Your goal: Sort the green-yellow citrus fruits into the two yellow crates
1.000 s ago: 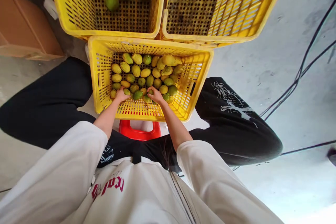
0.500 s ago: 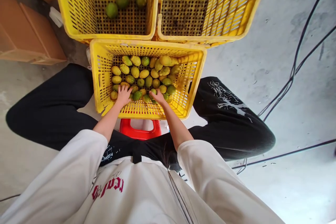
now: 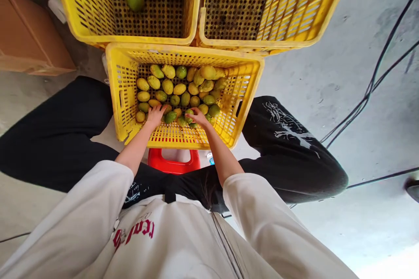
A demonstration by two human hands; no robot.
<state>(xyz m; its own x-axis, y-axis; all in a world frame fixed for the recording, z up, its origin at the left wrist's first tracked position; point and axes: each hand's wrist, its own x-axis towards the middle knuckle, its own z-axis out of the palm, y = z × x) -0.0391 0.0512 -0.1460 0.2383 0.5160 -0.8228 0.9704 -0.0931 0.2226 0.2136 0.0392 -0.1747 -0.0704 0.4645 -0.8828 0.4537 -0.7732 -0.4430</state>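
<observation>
Both hands reach into a yellow plastic crate (image 3: 247, 96) holding many oval yellow and green fruits (image 3: 179, 89), whose exact kind I cannot make out. My left hand (image 3: 155, 114) lies over fruits near the crate's near wall, its fingers spread and no fruit visibly gripped. To its right rests a green fruit (image 3: 170, 117). My right hand (image 3: 198, 117) has thumb and fingers around another green fruit (image 3: 189, 114) in the near row. Its other fingertips are partly hidden among the fruits.
Two more yellow crates, a left one (image 3: 88, 37) and a right one (image 3: 294, 41), stand just beyond, with a few fruits inside. A red stool (image 3: 173, 166) is close in front of me. Cardboard boxes (image 3: 36, 35) stand at the left; black cables (image 3: 368, 89) lie at the right.
The view has shifted slightly forward and closer to the crate. My right hand has closed more around the green fruit; my left hand stays over about the same spot.
</observation>
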